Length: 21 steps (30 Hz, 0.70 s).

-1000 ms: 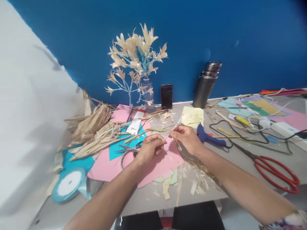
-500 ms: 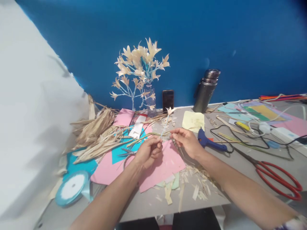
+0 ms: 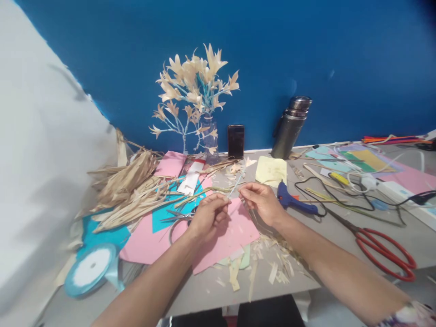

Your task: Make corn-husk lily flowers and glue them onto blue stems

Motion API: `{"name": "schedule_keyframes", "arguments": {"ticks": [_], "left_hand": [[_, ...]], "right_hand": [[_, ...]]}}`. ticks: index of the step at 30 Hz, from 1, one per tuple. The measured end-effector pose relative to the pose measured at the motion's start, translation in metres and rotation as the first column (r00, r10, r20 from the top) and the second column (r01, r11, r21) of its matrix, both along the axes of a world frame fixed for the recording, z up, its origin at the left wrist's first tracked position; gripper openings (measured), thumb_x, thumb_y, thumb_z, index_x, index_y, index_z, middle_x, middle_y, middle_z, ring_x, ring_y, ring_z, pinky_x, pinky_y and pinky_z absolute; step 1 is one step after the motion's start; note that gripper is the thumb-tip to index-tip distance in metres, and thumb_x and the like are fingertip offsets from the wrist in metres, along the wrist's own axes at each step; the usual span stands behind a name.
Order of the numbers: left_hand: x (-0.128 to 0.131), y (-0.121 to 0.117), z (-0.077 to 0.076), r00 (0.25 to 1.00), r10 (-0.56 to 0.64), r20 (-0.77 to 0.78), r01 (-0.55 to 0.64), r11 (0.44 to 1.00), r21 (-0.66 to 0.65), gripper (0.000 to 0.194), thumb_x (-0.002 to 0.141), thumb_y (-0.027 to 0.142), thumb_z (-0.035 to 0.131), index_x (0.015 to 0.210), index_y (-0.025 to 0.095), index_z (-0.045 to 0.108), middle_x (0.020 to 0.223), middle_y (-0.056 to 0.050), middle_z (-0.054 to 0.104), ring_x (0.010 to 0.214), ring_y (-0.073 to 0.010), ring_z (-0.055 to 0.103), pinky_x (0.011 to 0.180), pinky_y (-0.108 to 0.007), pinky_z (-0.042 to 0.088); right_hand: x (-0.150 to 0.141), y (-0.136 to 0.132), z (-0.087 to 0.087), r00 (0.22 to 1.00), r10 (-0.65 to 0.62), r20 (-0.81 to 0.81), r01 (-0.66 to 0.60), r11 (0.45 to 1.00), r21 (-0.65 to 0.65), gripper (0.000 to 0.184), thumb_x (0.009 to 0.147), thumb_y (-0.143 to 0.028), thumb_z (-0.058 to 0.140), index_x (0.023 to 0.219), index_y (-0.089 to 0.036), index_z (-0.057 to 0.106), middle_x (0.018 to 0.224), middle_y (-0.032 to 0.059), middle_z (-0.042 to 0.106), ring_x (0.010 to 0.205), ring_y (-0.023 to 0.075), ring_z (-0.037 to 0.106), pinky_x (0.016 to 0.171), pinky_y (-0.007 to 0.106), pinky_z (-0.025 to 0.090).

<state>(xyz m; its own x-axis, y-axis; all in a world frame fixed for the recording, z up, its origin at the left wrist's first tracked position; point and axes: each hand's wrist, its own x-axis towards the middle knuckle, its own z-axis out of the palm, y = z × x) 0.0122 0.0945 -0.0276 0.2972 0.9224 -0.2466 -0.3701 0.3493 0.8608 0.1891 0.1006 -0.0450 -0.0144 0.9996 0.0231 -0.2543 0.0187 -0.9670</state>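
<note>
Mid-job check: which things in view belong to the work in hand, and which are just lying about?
Likely in the work:
- light-blue stem with pale flower, pinched by the left hand; right hand beside it
- matching light-blue ribbon roll

Apparently just lying about:
- dark phone
- metal flask

We spot a phone (image 3: 235, 141) upright by the far blue wall (image 3: 272, 54), a dark flask (image 3: 289, 134) to its right, and there, farther right, a white power strip (image 3: 397, 192)!
</note>
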Motion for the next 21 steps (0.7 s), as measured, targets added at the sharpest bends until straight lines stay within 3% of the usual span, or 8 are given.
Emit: {"name": "schedule_keyframes", "arguments": {"ticks": [5, 12, 15, 18, 21], "left_hand": [[-0.006, 0.008, -0.004, 0.994, -0.008, 0.11, 0.021, 0.993, -0.119, 0.014, 0.065, 0.017, 0.073, 0.069, 0.014, 0.059, 0.053, 0.005, 0.053, 0.037, -0.001, 0.028, 0.035, -0.013, 0.015], [-0.006, 0.009, -0.01, 0.981, -0.053, 0.185, 0.081, 0.986, -0.144, 0.012, 0.068, 0.015, 0.073, 0.072, 0.013, 0.063, 0.057, 0.004, 0.054, 0.038, -0.0018, 0.031, 0.034, -0.013, 0.021], [-0.004, 0.007, -0.011, 0.98, -0.026, 0.199, 0.057, 0.986, -0.155, 0.009, 0.072, 0.014, 0.073, 0.073, 0.012, 0.064, 0.06, 0.001, 0.057, 0.043, -0.0046, 0.041, 0.038, -0.015, 0.033], [-0.002, 0.004, -0.011, 0.977, -0.014, 0.214, 0.053, 0.983, -0.177, 0.007, 0.074, 0.01, 0.072, 0.073, 0.012, 0.065, 0.068, -0.004, 0.064, 0.059, -0.011, 0.059, 0.055, -0.022, 0.051], [0.0, 0.003, -0.013, 0.972, -0.013, 0.234, 0.059, 0.98, -0.19, 0.005, 0.076, 0.009, 0.072, 0.077, 0.012, 0.067, 0.082, -0.009, 0.07, 0.075, -0.016, 0.067, 0.069, -0.028, 0.056]], "right_hand": [[0.008, 0.008, -0.006, 1.0, -0.013, 0.022, 0.013, 1.0, 0.003, 0.034, 0.069, -0.048, 0.086, 0.073, -0.018, 0.071, 0.067, 0.0002, 0.068, 0.046, 0.0067, 0.041, 0.042, 0.022, 0.03], [0.006, 0.004, -0.006, 0.996, 0.064, 0.068, -0.064, 0.998, -0.006, 0.037, 0.073, -0.051, 0.082, 0.076, -0.017, 0.069, 0.07, 0.0009, 0.068, 0.047, 0.0066, 0.042, 0.042, 0.021, 0.03], [0.004, 0.0, -0.003, 0.992, 0.09, 0.092, -0.092, 0.996, 0.02, 0.034, 0.078, -0.049, 0.079, 0.074, -0.017, 0.067, 0.069, 0.0006, 0.068, 0.048, 0.0064, 0.043, 0.045, 0.022, 0.031], [0.003, -0.003, -0.002, 0.984, 0.108, 0.143, -0.114, 0.993, 0.03, 0.033, 0.078, -0.049, 0.078, 0.081, -0.018, 0.068, 0.071, 0.0011, 0.069, 0.049, 0.008, 0.045, 0.046, 0.023, 0.033], [0.003, -0.003, -0.002, 0.97, 0.105, 0.221, -0.114, 0.993, 0.032, 0.034, 0.077, -0.05, 0.078, 0.081, -0.018, 0.07, 0.064, -0.0006, 0.066, 0.049, 0.0093, 0.045, 0.047, 0.024, 0.034]]}}
